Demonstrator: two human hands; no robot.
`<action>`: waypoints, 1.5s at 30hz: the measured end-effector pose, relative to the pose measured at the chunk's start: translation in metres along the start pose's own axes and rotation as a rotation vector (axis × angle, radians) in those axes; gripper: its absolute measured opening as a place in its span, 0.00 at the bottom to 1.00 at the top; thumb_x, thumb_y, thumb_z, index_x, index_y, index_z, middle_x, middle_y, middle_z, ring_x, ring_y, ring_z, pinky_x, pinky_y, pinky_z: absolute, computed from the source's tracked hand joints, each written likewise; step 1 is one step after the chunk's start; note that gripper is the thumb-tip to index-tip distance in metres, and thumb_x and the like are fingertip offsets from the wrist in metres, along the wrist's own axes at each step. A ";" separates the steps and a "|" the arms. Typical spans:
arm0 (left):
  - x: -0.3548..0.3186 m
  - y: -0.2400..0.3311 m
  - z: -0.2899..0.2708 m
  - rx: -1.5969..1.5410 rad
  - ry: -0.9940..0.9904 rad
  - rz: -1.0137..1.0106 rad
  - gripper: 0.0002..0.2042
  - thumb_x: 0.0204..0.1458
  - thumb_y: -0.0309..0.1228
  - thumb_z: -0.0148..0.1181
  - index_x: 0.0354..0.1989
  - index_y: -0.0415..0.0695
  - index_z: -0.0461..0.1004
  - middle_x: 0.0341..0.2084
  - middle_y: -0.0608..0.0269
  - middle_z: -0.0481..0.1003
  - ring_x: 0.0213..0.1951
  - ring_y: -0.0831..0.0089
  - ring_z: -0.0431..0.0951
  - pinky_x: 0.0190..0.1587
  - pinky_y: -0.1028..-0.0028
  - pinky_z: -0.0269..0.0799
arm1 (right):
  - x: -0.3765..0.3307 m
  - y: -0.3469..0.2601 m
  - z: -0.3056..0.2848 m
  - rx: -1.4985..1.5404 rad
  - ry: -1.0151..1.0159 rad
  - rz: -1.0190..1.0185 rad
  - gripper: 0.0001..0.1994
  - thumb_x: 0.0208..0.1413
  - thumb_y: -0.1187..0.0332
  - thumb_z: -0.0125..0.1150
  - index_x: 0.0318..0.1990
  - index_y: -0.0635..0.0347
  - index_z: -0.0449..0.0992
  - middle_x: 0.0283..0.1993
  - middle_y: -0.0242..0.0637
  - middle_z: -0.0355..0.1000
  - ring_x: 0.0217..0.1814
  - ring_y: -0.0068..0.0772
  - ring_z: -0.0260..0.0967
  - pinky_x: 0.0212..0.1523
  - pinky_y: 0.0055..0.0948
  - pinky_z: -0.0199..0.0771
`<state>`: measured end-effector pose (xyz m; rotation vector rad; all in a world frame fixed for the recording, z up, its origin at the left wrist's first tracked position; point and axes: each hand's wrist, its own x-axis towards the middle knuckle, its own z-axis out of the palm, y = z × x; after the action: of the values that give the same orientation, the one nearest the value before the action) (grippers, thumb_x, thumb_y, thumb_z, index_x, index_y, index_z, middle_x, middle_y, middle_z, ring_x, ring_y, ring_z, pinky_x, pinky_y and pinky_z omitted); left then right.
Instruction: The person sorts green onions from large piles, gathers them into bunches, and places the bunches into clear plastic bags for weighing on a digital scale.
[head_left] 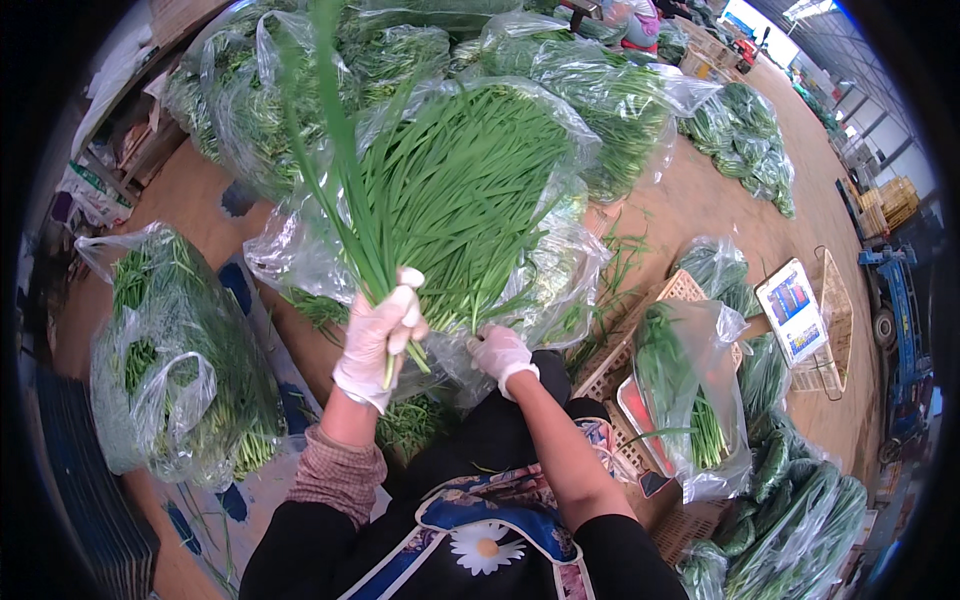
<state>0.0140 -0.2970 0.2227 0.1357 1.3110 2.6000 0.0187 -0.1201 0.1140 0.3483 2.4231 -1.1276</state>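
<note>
My left hand (385, 335), in a thin white glove, is closed around a small bunch of garlic chives (350, 170). The long green leaves rise up and away from me, and the pale cut ends stick out below my fist. Also gloved, my right hand (503, 355) is closed at the near edge of a big heap of garlic chives (470, 180), its fingertips pinching stem ends there. The heap lies in an opened clear plastic bag (560, 270) in front of my lap. Below my hands are loose green scraps (412, 425).
A filled bag of chives (185, 365) stands at left. More filled bags (590, 100) line the far side. At right, a bag of chives (690, 390) rests on a red-edged tray near a plastic crate (605, 365). Behind it stands a white printed panel (792, 312).
</note>
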 end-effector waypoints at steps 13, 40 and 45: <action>-0.050 -0.100 -0.027 -0.211 -0.183 -0.644 0.23 0.55 0.35 0.56 0.56 0.36 0.63 0.30 0.67 0.72 0.36 0.77 0.72 0.43 0.75 0.69 | -0.130 0.016 -0.034 0.336 -0.498 -0.065 0.11 0.54 0.60 0.56 0.31 0.59 0.77 0.22 0.30 0.72 0.21 0.19 0.68 0.24 0.19 0.68; 0.050 -0.271 0.280 0.804 -0.218 0.120 0.31 0.40 0.45 0.69 0.45 0.35 0.65 0.43 0.48 0.65 0.44 0.59 0.68 0.49 0.64 0.63 | -0.253 0.159 -0.167 -0.520 0.695 -0.560 0.30 0.44 0.74 0.54 0.60 0.57 0.59 0.24 0.37 0.68 0.22 0.36 0.69 0.21 0.31 0.68; 0.099 -0.278 0.222 -0.117 -0.797 -0.637 0.06 0.54 0.28 0.54 0.36 0.38 0.72 0.25 0.63 0.74 0.24 0.77 0.72 0.30 0.76 0.70 | -0.216 0.271 -0.200 -0.525 0.773 -0.169 0.20 0.53 0.71 0.48 0.55 0.57 0.64 0.27 0.43 0.71 0.31 0.44 0.72 0.29 0.43 0.72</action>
<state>0.0027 0.0601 0.1305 0.5593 0.7378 1.7696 0.2582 0.1977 0.1555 0.4690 3.3490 -0.3867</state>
